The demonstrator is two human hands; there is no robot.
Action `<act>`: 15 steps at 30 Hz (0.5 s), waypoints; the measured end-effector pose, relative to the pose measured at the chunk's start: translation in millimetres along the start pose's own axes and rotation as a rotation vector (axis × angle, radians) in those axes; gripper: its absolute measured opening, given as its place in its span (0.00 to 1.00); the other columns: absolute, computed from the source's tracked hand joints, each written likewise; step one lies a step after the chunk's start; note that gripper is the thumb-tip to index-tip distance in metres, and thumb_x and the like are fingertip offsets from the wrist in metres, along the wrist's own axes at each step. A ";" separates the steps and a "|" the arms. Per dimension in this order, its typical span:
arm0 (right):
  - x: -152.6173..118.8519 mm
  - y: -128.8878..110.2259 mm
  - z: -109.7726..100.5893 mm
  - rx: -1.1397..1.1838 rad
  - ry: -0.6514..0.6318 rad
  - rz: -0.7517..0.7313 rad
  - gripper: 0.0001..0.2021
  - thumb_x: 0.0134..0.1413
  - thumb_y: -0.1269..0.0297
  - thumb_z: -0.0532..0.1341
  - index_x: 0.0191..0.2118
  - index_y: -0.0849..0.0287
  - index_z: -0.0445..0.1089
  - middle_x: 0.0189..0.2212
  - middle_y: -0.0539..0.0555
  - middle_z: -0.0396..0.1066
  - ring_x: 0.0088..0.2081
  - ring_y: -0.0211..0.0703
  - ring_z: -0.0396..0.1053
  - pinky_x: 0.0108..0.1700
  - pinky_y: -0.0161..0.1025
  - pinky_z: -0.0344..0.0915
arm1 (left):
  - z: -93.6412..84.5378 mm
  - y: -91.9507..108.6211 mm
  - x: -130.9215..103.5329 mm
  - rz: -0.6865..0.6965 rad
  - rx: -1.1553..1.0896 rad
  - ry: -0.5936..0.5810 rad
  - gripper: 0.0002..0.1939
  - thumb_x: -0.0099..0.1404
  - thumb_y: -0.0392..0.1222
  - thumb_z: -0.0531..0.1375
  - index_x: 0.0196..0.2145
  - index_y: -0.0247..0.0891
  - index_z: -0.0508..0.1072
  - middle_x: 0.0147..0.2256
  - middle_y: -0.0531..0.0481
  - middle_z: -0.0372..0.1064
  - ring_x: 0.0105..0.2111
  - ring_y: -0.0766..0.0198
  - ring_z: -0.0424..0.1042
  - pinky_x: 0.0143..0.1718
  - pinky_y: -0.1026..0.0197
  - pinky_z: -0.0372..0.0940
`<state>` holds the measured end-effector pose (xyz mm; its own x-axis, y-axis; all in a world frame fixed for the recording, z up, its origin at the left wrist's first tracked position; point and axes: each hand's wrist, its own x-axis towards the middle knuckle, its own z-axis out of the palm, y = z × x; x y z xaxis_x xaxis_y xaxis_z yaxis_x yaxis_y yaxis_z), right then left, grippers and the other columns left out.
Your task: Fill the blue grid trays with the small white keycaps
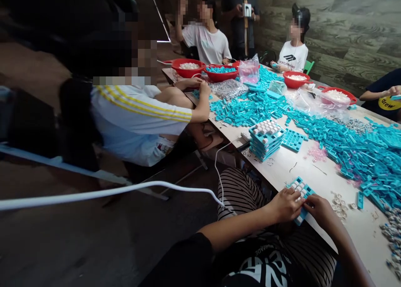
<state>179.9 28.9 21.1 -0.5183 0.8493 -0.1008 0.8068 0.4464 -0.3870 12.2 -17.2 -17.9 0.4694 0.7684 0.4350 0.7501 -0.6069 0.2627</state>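
Observation:
A blue plastic grid board (308, 191) with white cube-shaped pieces (298, 187) in its upper part lies at the table's near edge. My left hand (286, 204) is closed over the board's left side, with its fingertips by the white pieces. From the right, my right hand (321, 212) meets it with thumb and finger pinched together over the board. Whatever sits between those fingertips is hidden. Just beyond stands a stack of similar blue boards (265, 143), the top one bearing rows of white pieces. A single blue board (293, 140) lies beside the stack.
Heaps of loose blue plastic parts (338, 138) cover the table's middle and right. Small white pieces (340, 204) lie near my right hand. Red bowls (347, 98) stand farther back. A white cable (125, 191) crosses at left. Several other people sit around the table, one person (140, 115) close on my left.

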 end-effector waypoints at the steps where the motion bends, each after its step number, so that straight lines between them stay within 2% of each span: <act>1: 2.2 -2.1 -1.9 -0.024 -0.028 -0.006 0.11 0.46 0.62 0.55 0.18 0.57 0.66 0.20 0.52 0.66 0.23 0.42 0.65 0.28 0.37 0.58 | -1.0 0.9 0.5 -0.001 0.001 -0.006 0.16 0.63 0.44 0.51 0.45 0.34 0.68 0.41 0.42 0.66 0.43 0.54 0.64 0.41 0.54 0.62; 7: 9.9 -8.3 -7.3 -0.088 -0.107 -0.024 0.13 0.48 0.64 0.52 0.18 0.57 0.66 0.21 0.54 0.68 0.25 0.43 0.67 0.29 0.37 0.59 | -4.1 5.1 3.2 -0.004 0.006 -0.046 0.16 0.61 0.38 0.51 0.46 0.30 0.67 0.44 0.39 0.65 0.44 0.54 0.63 0.45 0.55 0.61; 12: 7.7 -1.7 -4.4 -0.007 -0.043 -0.017 0.11 0.45 0.60 0.52 0.18 0.56 0.62 0.20 0.53 0.66 0.24 0.43 0.65 0.29 0.38 0.60 | -5.9 5.4 2.9 -0.005 -0.013 -0.047 0.18 0.60 0.40 0.53 0.47 0.32 0.68 0.41 0.39 0.66 0.43 0.53 0.65 0.42 0.53 0.62; 14: 5.7 -0.4 -1.6 0.060 0.007 -0.006 0.11 0.44 0.57 0.54 0.19 0.55 0.60 0.18 0.51 0.64 0.22 0.42 0.63 0.27 0.38 0.59 | -21.4 1.3 6.9 -0.073 -0.064 -0.012 0.17 0.61 0.44 0.54 0.46 0.36 0.70 0.39 0.41 0.68 0.40 0.53 0.67 0.40 0.52 0.64; 15: 4.3 -0.8 0.3 0.093 0.030 0.003 0.11 0.44 0.55 0.54 0.19 0.55 0.60 0.18 0.50 0.63 0.22 0.42 0.62 0.26 0.38 0.59 | -36.3 -1.6 9.5 -0.132 -0.118 0.027 0.17 0.61 0.47 0.53 0.44 0.38 0.72 0.38 0.42 0.68 0.38 0.55 0.68 0.39 0.53 0.64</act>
<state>176.9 32.2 20.7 -0.5059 0.8593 -0.0756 0.7779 0.4166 -0.4705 -1.5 -16.2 17.1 0.3572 0.8380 0.4124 0.7438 -0.5223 0.4172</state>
